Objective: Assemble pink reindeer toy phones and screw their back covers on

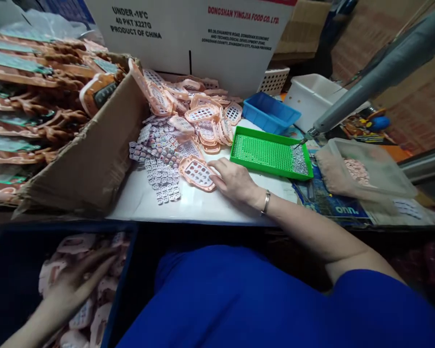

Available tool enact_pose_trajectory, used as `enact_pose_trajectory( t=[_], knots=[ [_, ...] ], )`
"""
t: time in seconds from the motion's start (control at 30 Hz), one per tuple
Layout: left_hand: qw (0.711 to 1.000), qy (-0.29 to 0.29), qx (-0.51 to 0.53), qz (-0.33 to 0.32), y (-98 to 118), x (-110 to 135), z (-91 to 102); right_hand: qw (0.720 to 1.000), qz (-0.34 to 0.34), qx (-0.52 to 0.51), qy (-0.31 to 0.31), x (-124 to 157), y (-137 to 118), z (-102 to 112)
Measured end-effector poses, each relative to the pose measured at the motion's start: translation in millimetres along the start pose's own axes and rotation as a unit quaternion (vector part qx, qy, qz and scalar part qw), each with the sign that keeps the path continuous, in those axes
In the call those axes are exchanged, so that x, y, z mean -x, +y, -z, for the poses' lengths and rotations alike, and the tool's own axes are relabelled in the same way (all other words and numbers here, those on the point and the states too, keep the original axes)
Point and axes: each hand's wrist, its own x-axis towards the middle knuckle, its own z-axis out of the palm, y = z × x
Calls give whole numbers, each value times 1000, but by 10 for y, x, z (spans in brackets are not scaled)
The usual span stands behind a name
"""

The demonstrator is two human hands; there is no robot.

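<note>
On the white worktop, my right hand (235,181) pinches the right end of a pink plastic shell with a grid of holes (197,172) between thumb and fingers. Left of that shell lie small white button pads (162,180) with printed keys, piled and partly overlapping. My left hand (70,285), blurred, reaches low into a dark blue bin (125,270) over pink plastic housings (81,316). Its fingers look stretched out, and no held thing shows. Behind the right hand is a heap of similar pink shells (203,113).
A cardboard box (90,145) of brown assemblies with green boards stands at left. Right of the shells are a green tray (264,153) of tiny metal parts, a blue tray (271,113) and a clear tub (366,169). A grey powered driver (366,72) slants down over the green tray.
</note>
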Motion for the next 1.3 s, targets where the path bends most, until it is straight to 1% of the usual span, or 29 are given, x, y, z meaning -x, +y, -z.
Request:
enact_pose_trajectory(
  t=[0.03, 0.07, 0.1, 0.13, 0.2, 0.27, 0.33, 0.4, 0.47, 0.53, 0.57, 0.63, 0.67, 0.73, 0.83, 0.9, 0.97, 1.03, 1.1, 1.17, 1.23, 1.3],
  knots=[
    [1000, 0, -24, -7, 111, -65, -72, 999, -21, 22, -24, -64, -7, -12],
    [999, -16, -36, -17, 235, -138, -173, 998, -40, 34, -45, -122, -12, -23],
    [999, -44, -21, -14, 363, -218, -296, 996, -54, 37, -60, -169, -13, -31],
    [999, -50, 13, -16, 485, -300, -434, 995, -64, 34, -68, -204, -9, -39],
    [993, -58, 105, 16, 672, -461, -723, 996, -68, 11, -63, -227, 15, -44],
    [972, -66, 220, 56, 766, -600, -986, 997, -61, -32, -37, -184, 52, -31],
    [939, -61, 327, 88, 795, -705, -1186, 995, -48, -88, -15, -87, 83, 0],
    [905, -68, 404, 113, 818, -776, -1315, 989, -35, -145, -9, 38, 92, 35],
    [879, -97, 448, 131, 874, -820, -1387, 980, -24, -195, -21, 154, 78, 55],
    [863, -131, 468, 141, 961, -847, -1427, 973, -11, -226, -41, 234, 57, 55],
    [859, -139, 471, 145, 1005, -855, -1440, 972, -5, -230, -52, 255, 49, 50],
    [858, -130, 471, 157, 1067, -864, -1458, 975, 0, -214, -62, 262, 46, 45],
    [860, -114, 471, 160, 1078, -865, -1463, 979, -3, -193, -67, 249, 50, 48],
    [867, -57, 471, 156, 1052, -855, -1466, 988, -18, -124, -89, 198, 58, 71],
    [889, 20, 443, 118, 916, -818, -1473, 992, -29, 2, -121, 54, 39, 125],
    [916, 47, 392, 69, 811, -782, -1485, 993, -30, 43, -102, -88, 1, 145],
    [944, 63, 323, 0, 733, -748, -1492, 997, -26, 35, -65, -257, -48, 142],
    [959, 69, 267, -67, 699, -726, -1469, 999, -12, 12, -32, -428, -95, 123],
    [962, 60, 241, -114, 703, -724, -1396, 1000, -4, 7, -15, -579, -139, 112],
    [962, 62, 226, -143, 727, -739, -1271, 1000, -4, 10, -7, -705, -176, 126],
    [963, 83, 199, -164, 747, -769, -1128, 1000, 1, -2, 13, -825, -209, 169],
    [963, 107, 169, -180, 748, -814, -1018, 998, 13, -33, 47, -967, -249, 232]
  ],
)
